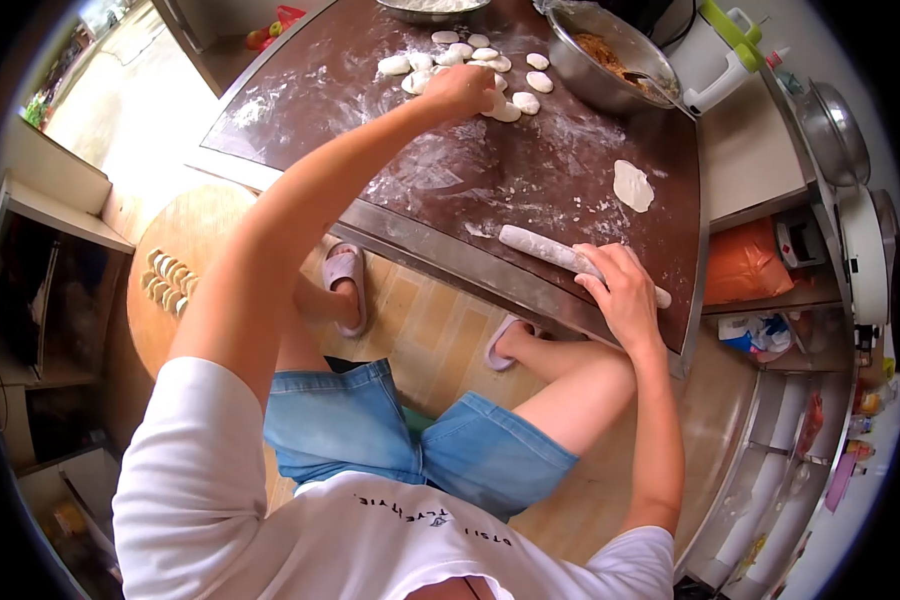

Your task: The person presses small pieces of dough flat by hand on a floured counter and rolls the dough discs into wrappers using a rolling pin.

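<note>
Clearly, there is flour scattered over the dark brown table [550, 205], with smears and loose crumbs around the work. The left grip [460, 92] reaches across to the small dough pieces [483, 54] gathered toward the far side, its fingers turned down among the nearest ones; whether they pinch a piece I cannot tell, because the back of the hand hides the fingertips. Most of the pieces lie close together, several touching, and a few sit apart at the right of the group. Near the front edge, the right grip [620, 290] curves over a floury rolling pin [540, 247], fingers on the far side and thumb on the near side, with one end of the pin showing beyond the hand. Beyond the pin, toward the right edge, lies a thin flat dough sheet [633, 186]. At the back right stands a metal bowl [570, 65] of orange-brown filling [602, 52]. To the left, lower than the table, a round wooden board [150, 335] carries rows of shaped dumplings [170, 282].
</note>
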Demonstrator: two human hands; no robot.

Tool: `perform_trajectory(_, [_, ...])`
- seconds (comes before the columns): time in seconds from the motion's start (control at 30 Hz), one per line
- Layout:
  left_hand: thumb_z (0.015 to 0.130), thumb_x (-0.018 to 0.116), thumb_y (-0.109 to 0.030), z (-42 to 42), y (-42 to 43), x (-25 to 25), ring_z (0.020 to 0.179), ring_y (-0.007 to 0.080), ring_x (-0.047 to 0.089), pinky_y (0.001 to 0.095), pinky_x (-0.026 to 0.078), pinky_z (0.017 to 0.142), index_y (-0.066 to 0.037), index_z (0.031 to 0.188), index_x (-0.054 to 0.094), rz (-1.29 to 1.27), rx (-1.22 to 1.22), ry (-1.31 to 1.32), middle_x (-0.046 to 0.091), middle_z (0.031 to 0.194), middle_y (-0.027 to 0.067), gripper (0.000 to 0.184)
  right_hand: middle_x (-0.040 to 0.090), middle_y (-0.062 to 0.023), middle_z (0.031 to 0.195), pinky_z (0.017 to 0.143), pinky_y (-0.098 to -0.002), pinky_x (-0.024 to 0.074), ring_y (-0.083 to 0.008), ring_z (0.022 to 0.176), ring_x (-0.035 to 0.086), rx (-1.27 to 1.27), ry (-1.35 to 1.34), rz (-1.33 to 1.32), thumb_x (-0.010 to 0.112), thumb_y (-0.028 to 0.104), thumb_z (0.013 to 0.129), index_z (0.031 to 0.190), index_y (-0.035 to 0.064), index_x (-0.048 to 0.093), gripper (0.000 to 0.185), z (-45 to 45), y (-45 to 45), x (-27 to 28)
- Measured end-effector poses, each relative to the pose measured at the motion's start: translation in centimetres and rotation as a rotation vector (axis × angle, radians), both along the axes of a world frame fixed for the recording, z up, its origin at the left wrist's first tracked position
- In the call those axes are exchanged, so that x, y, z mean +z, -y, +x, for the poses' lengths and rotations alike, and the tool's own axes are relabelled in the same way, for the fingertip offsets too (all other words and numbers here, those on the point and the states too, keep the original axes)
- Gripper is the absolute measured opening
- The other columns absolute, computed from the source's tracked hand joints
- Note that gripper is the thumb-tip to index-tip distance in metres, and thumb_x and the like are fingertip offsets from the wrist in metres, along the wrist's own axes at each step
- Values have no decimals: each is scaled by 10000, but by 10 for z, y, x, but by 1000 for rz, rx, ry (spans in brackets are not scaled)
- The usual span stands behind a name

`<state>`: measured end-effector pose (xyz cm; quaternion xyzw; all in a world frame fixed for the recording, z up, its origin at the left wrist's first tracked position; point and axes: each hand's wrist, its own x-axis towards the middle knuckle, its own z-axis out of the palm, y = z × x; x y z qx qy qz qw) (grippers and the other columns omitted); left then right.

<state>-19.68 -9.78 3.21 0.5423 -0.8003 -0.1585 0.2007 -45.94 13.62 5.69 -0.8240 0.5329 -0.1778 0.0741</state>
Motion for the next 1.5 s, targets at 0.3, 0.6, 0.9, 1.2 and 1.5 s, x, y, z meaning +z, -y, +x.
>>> perform_trajectory(0.3, [782, 630, -104, 17, -63, -9, 676, 156, 652, 292, 522, 603, -56, 1024, 622, 464, -459, -226, 659, 828, 108, 247, 539, -104, 978, 811, -408, 443, -302, 943, 522, 130, -2, -40, 680, 92, 770, 1103, 74, 604, 342, 10, 34, -16])
perform_trajectory(0.6, [825, 608, -113, 129, -25, 17, 698, 195, 647, 371, 497, 620, -35, 862, 642, -188, -21, -257, 662, 762, 110, 94, 537, -105, 994, 832, -408, 429, -306, 946, 504, 90, 11, -8, 676, 65, 768, 1120, 80, 596, 362, 24, 38, -13])
perform_trajectory(0.9, [847, 586, -81, 289, -72, -28, 826, 304, 662, 385, 530, 737, -49, 967, 678, -414, 365, 152, 678, 914, 150, 155, 534, -103, 1013, 838, -406, 421, -301, 956, 501, 64, 30, -13, 654, 43, 765, 1132, 77, 585, 375, 24, 37, -21])
perform_trajectory(1.2, [841, 666, -143, 293, -51, -10, 652, 156, 650, 284, 526, 591, -15, 971, 691, -56, 462, -589, 687, 825, 143, 184, 533, -106, 1015, 835, -415, 418, -301, 958, 499, 59, 23, -46, 641, 54, 780, 1118, 69, 590, 342, 23, 36, -23])
perform_trajectory(1.5, [838, 688, -202, 222, -56, 13, 744, 100, 569, 275, 474, 680, -15, 890, 637, 83, 28, -279, 619, 782, 13, 201, 530, -115, 1011, 833, -425, 419, -312, 963, 503, 114, 25, -70, 653, 27, 763, 1138, 66, 589, 382, 17, 37, -25])
